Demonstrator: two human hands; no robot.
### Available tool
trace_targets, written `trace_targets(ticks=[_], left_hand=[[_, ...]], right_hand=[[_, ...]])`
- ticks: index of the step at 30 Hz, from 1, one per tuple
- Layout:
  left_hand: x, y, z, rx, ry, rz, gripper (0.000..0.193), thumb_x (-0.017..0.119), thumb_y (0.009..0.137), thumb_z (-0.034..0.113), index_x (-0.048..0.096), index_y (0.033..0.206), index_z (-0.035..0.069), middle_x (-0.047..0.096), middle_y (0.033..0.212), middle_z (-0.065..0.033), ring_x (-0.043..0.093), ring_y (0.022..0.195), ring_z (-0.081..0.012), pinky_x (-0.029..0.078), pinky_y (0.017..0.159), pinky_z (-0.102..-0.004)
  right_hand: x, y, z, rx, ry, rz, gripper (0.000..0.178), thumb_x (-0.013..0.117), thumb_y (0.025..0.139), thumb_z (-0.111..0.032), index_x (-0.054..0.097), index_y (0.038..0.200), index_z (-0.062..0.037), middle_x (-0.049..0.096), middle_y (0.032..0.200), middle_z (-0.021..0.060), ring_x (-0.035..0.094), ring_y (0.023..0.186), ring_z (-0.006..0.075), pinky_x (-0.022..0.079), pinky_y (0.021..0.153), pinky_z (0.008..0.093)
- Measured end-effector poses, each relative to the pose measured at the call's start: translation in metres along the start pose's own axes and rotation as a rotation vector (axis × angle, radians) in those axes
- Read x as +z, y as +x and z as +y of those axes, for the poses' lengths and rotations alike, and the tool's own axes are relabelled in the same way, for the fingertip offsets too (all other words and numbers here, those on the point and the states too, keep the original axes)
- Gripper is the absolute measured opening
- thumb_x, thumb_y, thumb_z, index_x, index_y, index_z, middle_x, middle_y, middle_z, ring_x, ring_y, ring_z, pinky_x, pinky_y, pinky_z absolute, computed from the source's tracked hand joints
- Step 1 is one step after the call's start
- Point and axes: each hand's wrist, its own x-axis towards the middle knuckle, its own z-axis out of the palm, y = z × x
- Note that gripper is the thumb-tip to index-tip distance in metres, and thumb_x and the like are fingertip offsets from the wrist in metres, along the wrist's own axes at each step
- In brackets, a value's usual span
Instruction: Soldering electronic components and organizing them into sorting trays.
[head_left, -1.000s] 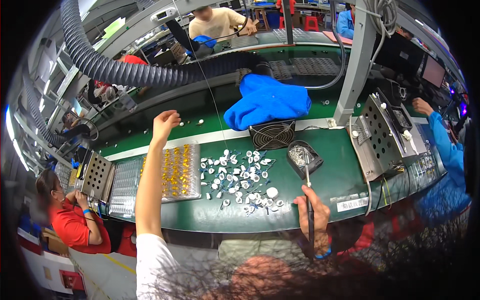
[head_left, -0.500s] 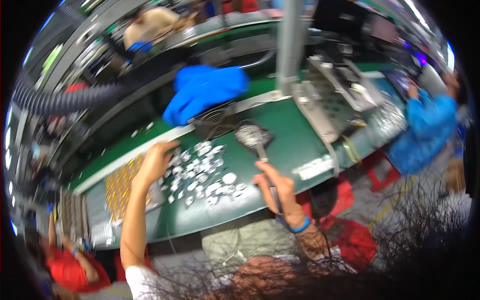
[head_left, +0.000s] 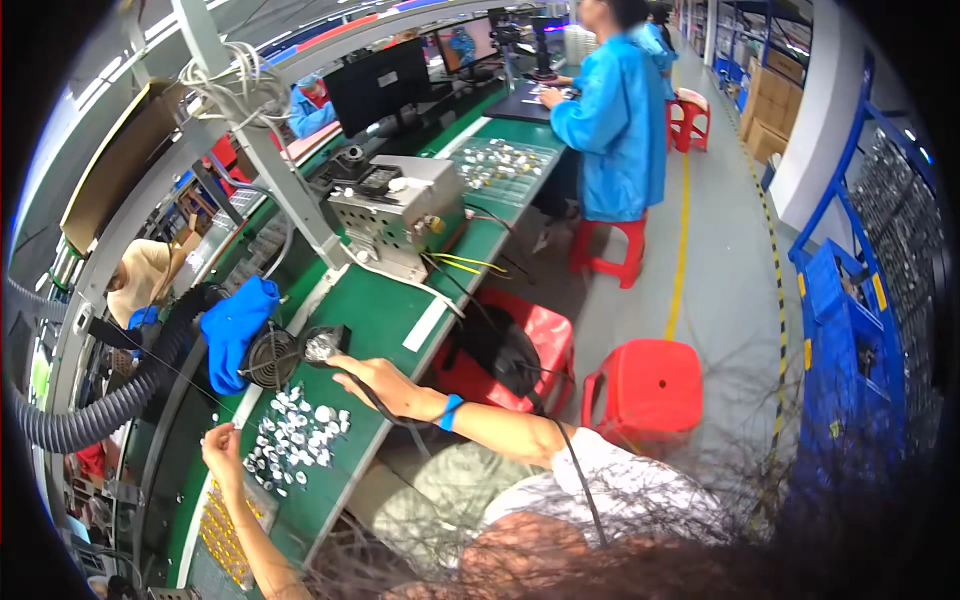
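Note:
My right hand (head_left: pixel 388 388) is closed around a soldering iron, mostly hidden by the fingers, with a black cable (head_left: pixel 375 398) trailing from it. Its front end reaches a small dark holder filled with silvery metal wool (head_left: pixel 321 346). My left hand (head_left: pixel 222 448) is raised by the left side of a pile of small white round parts (head_left: pixel 297 430). Its fingertips are drawn together; what they pinch is too small to make out. A thin line runs down toward those fingertips. Under my left forearm lies a tray with rows of yellow parts (head_left: pixel 222 530).
A round black fan grille (head_left: pixel 270 358) and a blue cloth (head_left: pixel 238 330) stand behind the pile. Beyond the post (head_left: pixel 265 150) sits a metal box (head_left: pixel 392 215). A person in blue (head_left: pixel 612 130) works farther along the bench. Red stools (head_left: pixel 650 390) stand at right.
The view has swung right, showing the aisle and the co-worker. My right hand still grips the iron at the metal wool. My left hand stays beside the white parts.

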Motion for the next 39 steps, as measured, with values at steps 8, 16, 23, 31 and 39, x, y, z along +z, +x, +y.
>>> trace_targets(ticks=[8, 16, 23, 31, 39], left_hand=[[0.023, -0.07, 0.045, 0.043, -0.311, 0.147, 0.015, 0.069, 0.099, 0.005, 0.071, 0.111, -0.003, 0.068, 0.094, -0.0017, 0.06, 0.081, -0.0061, 0.048, 0.071, -0.0203], [0.068, -0.114, 0.128, 0.138, -0.208, 0.178, 0.012, 0.071, 0.095, -0.001, 0.071, 0.108, -0.002, 0.07, 0.103, -0.005, 0.065, 0.089, -0.0107, 0.053, 0.078, -0.0228], [0.103, -0.121, 0.156, 0.039, -0.267, 0.153, 0.016, 0.073, 0.091, -0.006, 0.072, 0.106, -0.005, 0.069, 0.116, -0.0104, 0.067, 0.106, -0.0163, 0.057, 0.09, -0.0275], [0.126, -0.104, 0.161, 0.079, -0.308, 0.149, 0.029, 0.079, 0.081, -0.014, 0.07, 0.107, -0.003, 0.068, 0.115, -0.0144, 0.068, 0.104, -0.0191, 0.059, 0.089, -0.0287], [0.13, -0.106, 0.174, 0.214, 0.06, 0.176, 0.029, 0.091, 0.07, -0.004, 0.071, 0.091, 0.001, 0.072, 0.096, -0.0118, 0.071, 0.084, -0.0254, 0.059, 0.072, -0.0339]], right_hand=[[-0.003, -0.001, -0.006, -0.089, -0.005, 0.07, 0.028, 0.061, 0.102, -0.011, 0.054, 0.128, -0.0031, 0.067, 0.082, 0.0276, 0.066, 0.075, 0.0475, 0.048, 0.062, 0.052], [-0.007, 0.0, -0.011, 0.011, -0.011, 0.053, 0.021, 0.062, 0.102, -0.01, 0.06, 0.122, -0.0066, 0.067, 0.077, 0.0235, 0.066, 0.069, 0.0445, 0.047, 0.058, 0.0502], [0.002, -0.002, 0.001, -0.103, -0.015, 0.138, 0.032, 0.063, 0.098, 0.003, 0.063, 0.13, -0.0019, 0.076, 0.095, 0.0183, 0.077, 0.078, 0.0234, 0.058, 0.066, 0.0313], [0.005, -0.003, -0.007, -0.078, 0.014, 0.049, 0.021, 0.061, 0.1, 0.005, 0.064, 0.119, -0.0002, 0.078, 0.091, 0.0119, 0.064, 0.063, 0.0128, 0.052, 0.059, 0.0267], [0.024, 0.001, -0.022, -0.104, -0.02, -0.117, 0.028, 0.07, 0.087, 0.013, 0.064, 0.112, 0.0019, 0.077, 0.105, 0.0137, 0.072, 0.082, 0.0245, 0.058, 0.071, 0.0329]])
